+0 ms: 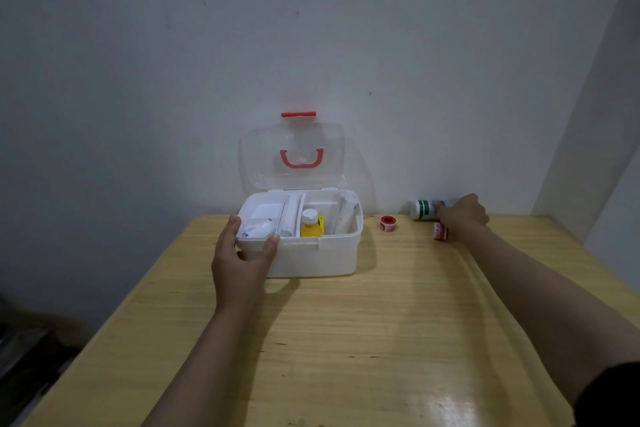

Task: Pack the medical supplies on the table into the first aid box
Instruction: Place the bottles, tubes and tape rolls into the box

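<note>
A white first aid box (322, 253) stands open at the table's far edge, its clear lid with red handle (300, 159) leaning on the wall. Inside are a yellow bottle (310, 224), a white tray with a small packet, and wrapped items on the right. My left hand (242, 260) grips the box's front left corner. My right hand (462, 213) reaches to the far right and closes on a white bottle with green bands (424, 209) lying by the wall. A red tape roll (388, 223) and a red-and-white small roll (440, 231) rest on the table.
The wooden table (346, 340) runs up to a grey wall at the back. Its left edge drops to a dark floor with clutter. A wall corner rises at the far right.
</note>
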Tool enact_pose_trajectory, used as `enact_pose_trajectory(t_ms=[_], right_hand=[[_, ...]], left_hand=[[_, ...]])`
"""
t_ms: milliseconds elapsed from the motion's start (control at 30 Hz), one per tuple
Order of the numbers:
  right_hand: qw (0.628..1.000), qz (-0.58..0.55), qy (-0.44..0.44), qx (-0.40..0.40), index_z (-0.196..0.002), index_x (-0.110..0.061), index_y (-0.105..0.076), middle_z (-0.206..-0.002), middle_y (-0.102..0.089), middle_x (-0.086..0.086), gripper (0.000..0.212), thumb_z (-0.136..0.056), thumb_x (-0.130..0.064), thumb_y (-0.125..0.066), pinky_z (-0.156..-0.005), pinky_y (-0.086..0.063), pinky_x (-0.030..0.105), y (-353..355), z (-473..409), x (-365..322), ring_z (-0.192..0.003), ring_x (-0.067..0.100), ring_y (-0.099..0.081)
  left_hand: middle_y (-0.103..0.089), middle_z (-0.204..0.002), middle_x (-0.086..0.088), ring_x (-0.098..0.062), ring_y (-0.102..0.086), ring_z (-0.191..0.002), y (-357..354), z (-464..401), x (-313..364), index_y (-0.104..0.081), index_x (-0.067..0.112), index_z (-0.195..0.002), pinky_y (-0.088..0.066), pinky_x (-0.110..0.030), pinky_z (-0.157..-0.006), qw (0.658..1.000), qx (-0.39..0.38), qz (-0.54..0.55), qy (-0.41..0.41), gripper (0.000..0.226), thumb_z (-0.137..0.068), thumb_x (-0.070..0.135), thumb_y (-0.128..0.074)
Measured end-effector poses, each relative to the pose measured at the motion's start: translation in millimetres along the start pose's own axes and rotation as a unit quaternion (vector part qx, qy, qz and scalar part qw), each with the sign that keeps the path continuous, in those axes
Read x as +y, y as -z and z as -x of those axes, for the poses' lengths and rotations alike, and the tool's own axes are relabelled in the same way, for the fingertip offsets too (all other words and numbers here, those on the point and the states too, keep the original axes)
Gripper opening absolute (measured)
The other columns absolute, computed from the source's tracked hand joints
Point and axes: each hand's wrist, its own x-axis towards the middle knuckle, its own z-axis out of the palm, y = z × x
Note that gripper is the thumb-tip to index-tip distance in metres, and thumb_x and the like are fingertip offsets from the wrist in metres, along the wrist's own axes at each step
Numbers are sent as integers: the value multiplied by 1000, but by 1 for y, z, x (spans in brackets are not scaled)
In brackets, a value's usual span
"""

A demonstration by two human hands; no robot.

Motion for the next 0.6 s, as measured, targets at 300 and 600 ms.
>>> enact_pose_trajectory(t_ms=[300,600], right_hand=[[988,-94,126,15,-106,-6,-66,-124,-57,18,53,-59,-21,-87,-76,-44,27,18,13,-10,-108,29,-58],[940,-93,328,14,-100,-15,-71,-104,-55,9,30,-71,-20,-79,-77,-40,24,65,56,-51,-79,20,-59]], left_hand=[[-43,-148,-2,-19,-40,-135,0,0,0,-43,19,-140,-44,-47,-105,1000,-3,-8,-4,73,-76,32,-76],[-43,-148,-3,-21,-42,-134,0,0,1,-43,18,-139,-45,-47,-104,1000,-7,-5,0,72,-76,31,-76]])
